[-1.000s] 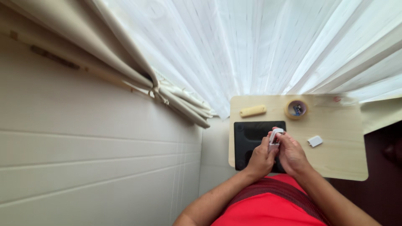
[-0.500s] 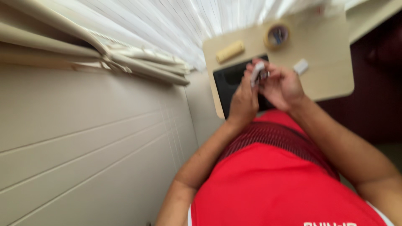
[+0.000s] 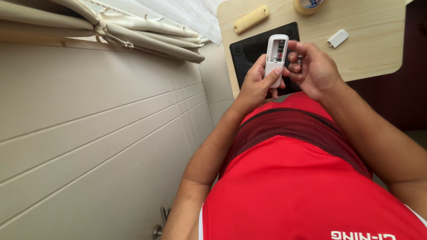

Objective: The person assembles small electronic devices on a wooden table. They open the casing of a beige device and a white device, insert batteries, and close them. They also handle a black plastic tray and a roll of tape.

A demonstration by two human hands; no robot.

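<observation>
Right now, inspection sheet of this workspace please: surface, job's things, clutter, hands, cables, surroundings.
Surface: light wooden table with a black mat.
Job's things: white remote control, back up, battery compartment open; small white cover lying apart on the table.
Clutter: yellowish bar-shaped object; tape roll at the far edge.
Hands: left hand grips the remote; right hand has fingers at the compartment.
Cables: nothing seen.
Surroundings: panelled wall, tied cream curtain.
</observation>
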